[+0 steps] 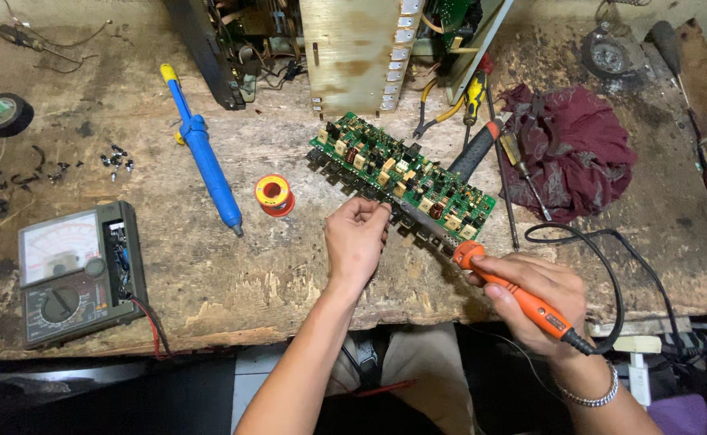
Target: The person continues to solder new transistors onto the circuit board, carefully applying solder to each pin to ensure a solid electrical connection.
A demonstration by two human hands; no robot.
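Circuit board (402,179) touches left hand (355,242) fingertips — just beyond.

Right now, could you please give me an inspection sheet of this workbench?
Surface: worn wooden bench, scratched and stained.
Job's things: green circuit board lying flat; orange soldering iron with its tip at the board's near edge.
Clutter: blue desoldering pump, solder spool, analog multimeter, tape roll, maroon rag, screwdrivers, small screws.
Grips: left hand pinches the board's edge; right hand shut on the iron.
Cables: black iron cord; red meter lead.
Surroundings: opened equipment chassis behind.
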